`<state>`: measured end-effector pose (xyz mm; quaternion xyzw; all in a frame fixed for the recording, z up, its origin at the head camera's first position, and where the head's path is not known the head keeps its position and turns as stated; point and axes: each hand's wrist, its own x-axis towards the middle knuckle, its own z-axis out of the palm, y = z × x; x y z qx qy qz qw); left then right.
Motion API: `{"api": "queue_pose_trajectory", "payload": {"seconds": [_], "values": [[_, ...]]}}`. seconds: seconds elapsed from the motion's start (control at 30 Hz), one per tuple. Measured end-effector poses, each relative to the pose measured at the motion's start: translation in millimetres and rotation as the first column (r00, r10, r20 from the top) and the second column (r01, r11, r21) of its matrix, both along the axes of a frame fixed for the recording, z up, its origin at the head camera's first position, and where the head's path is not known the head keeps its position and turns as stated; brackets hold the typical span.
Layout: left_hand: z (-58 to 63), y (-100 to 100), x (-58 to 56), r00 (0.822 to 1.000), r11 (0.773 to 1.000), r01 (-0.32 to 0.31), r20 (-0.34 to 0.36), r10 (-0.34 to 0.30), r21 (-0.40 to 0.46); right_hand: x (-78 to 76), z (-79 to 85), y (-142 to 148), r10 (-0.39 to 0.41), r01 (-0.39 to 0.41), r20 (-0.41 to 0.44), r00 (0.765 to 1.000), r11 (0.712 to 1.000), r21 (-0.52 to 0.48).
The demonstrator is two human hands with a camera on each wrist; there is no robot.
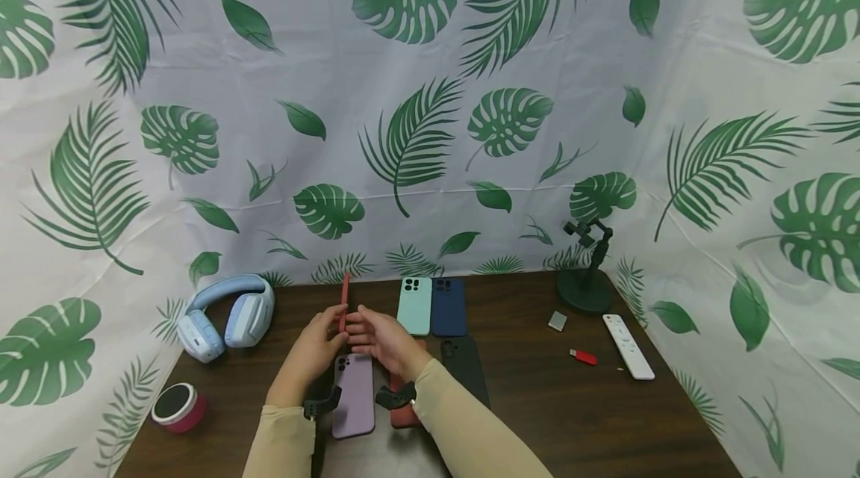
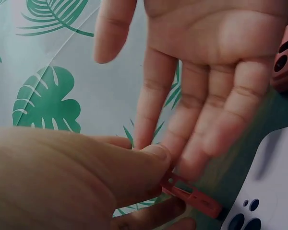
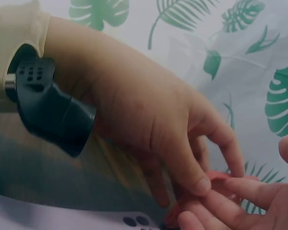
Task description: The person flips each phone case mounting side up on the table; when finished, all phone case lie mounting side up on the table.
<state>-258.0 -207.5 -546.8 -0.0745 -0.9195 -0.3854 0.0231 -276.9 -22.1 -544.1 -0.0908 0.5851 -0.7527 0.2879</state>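
My left hand [image 1: 314,349] holds a red phone case [image 1: 346,295] on edge, pinching it between thumb and fingers. Close on its right is my right hand [image 1: 384,340], palm turned inward; its fairly straight fingers [image 2: 213,115] reach the case in the left wrist view. From the right wrist view, the case [image 3: 220,176] is partly hidden behind both hands' fingers. Below the hands lies a lavender phone case [image 1: 354,403]. Another red case [image 1: 406,417] lies partly under my right wrist, with a black case [image 1: 468,367] beside it. Farther back are a mint case [image 1: 414,308] and a navy case [image 1: 449,310].
Blue headphones [image 1: 250,317] and a round pink-sided device [image 1: 178,408] stand at left. At right are a dark stand [image 1: 586,291], a white remote [image 1: 628,347], a red USB stick [image 1: 584,357] and a small silver square [image 1: 558,321]. Leaf-patterned cloth [image 1: 430,224] surrounds the table.
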Motion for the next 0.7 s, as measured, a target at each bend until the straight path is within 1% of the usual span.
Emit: {"api": "queue_pose_trajectory", "payload": {"seconds": [0.17, 0.27, 0.37, 0.47, 0.57, 0.7], "values": [[-0.1, -1.7, -1.4, 1.0, 1.0, 0.009, -0.007, -0.009, 0.005, 0.5, -3.6, 0.8, 0.043, -0.042, -0.011, 0.999, 0.998, 0.035], [0.5, -2.3, -2.7, 1.0, 1.0, -0.004, 0.001, 0.004, 0.016, -0.7, -6.7, 1.3, 0.059, -0.059, -0.018, 0.998, 0.998, 0.035], [0.3, -2.1, -3.7, 1.0, 1.0, -0.026, 0.013, 0.026, 0.014, -2.2, -9.4, 2.2, 0.056, -0.056, -0.006, 0.998, 0.998, 0.022], [-1.1, -1.3, -4.1, 0.999, 0.999, -0.042, 0.035, 0.042, 0.01, -3.4, -11.7, 2.9, 0.026, -0.026, 0.004, 1.0, 0.999, 0.021], [-2.9, -0.2, -4.5, 0.996, 0.998, -0.051, 0.071, 0.049, 0.034, -4.4, -13.1, 2.7, -0.018, 0.018, 0.013, 1.0, 0.999, 0.032], [-4.8, -0.4, -4.3, 0.995, 0.997, -0.053, 0.086, 0.049, 0.056, -4.6, -12.1, 1.5, -0.09, 0.09, 0.02, 0.996, 0.996, 0.024]]}}
